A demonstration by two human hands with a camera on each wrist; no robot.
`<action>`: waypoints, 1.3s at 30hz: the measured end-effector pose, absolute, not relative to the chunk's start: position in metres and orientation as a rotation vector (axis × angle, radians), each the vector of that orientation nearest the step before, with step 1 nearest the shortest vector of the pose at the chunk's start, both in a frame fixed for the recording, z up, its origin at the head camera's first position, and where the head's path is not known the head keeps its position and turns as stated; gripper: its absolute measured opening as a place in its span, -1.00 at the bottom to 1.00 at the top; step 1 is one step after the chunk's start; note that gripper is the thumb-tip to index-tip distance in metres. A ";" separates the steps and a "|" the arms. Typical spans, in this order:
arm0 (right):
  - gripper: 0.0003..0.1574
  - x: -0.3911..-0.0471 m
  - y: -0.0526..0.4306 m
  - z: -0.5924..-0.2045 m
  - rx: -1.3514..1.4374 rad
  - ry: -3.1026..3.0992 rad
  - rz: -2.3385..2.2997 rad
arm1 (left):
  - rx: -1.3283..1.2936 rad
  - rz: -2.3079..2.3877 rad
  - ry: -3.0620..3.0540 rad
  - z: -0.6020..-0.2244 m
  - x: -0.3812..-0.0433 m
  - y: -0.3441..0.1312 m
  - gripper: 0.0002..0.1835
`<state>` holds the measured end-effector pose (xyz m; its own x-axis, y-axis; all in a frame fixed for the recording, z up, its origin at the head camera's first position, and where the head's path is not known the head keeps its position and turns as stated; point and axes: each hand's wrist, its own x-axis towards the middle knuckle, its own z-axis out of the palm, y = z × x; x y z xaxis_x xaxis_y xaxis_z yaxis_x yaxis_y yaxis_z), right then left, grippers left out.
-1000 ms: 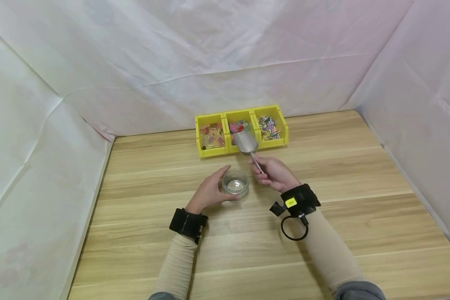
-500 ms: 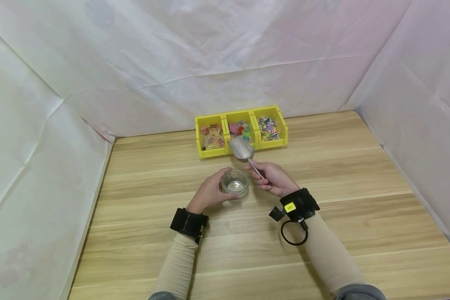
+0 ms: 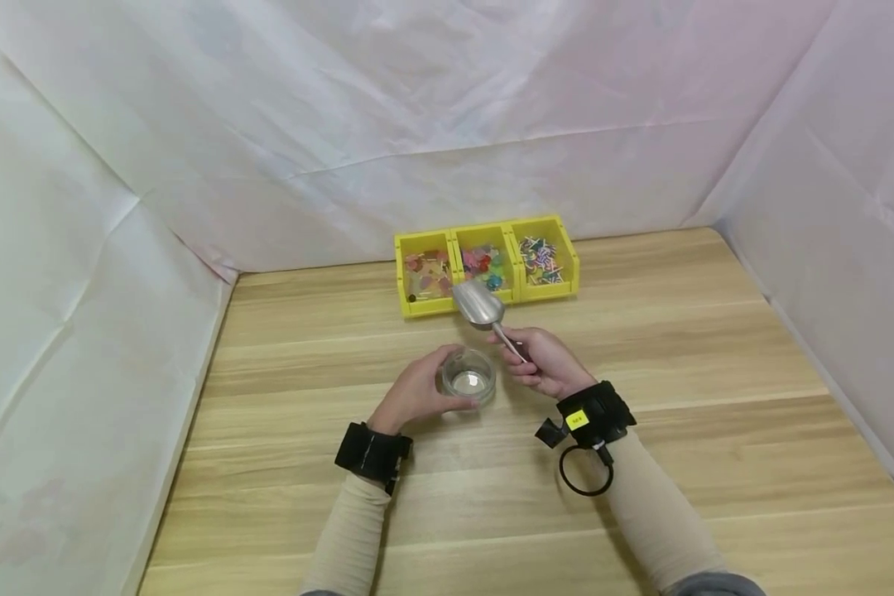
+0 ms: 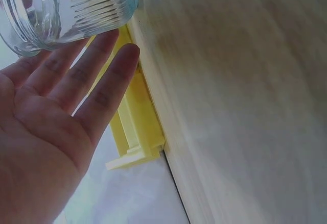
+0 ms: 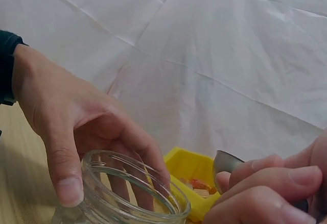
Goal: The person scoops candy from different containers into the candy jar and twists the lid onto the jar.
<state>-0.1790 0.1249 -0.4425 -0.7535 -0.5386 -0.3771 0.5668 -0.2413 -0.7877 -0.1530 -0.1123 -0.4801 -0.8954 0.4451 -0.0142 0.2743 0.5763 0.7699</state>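
Pale, creased cloth (image 3: 417, 99) hangs behind and at both sides of the wood-grained bench (image 3: 484, 513). Towards the far edge, three yellow bins (image 3: 426, 308) sit joined in a row. Nearer the person, the left hand (image 3: 415, 391) curves around a clear glass jar (image 3: 469, 379), thumb on its near side and fingers along its far side; the jar stands upright on the bench, within that curve. The right hand (image 3: 547, 364), just right of the jar and well apart from the other wrist, grips the handle of a metal scoop (image 3: 478, 305). The scoop's bowl extends beyond the fingers, away from the person, overlapping the front edge of the middle bin in the head view; whether they touch, I cannot tell. Small colourful pieces (image 3: 484, 263) lie in the middle bin, reddish ones (image 3: 434, 269) in the left, striped ones with white sticks (image 3: 540, 261) in the right.
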 end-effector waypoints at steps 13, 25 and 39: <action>-0.56 -0.180 0.116 -0.445 0.037 1.322 -2.038 | 0.598 1.210 2.579 -0.479 -0.145 -0.123 -0.04; -0.58 -0.182 0.111 -0.448 -0.021 1.399 -1.976 | 0.599 1.162 2.618 -0.480 -0.143 -0.128 -0.03; -0.53 -0.184 0.108 -0.449 -0.022 1.395 -1.945 | 0.472 1.272 2.670 -0.464 -0.158 -0.155 -0.21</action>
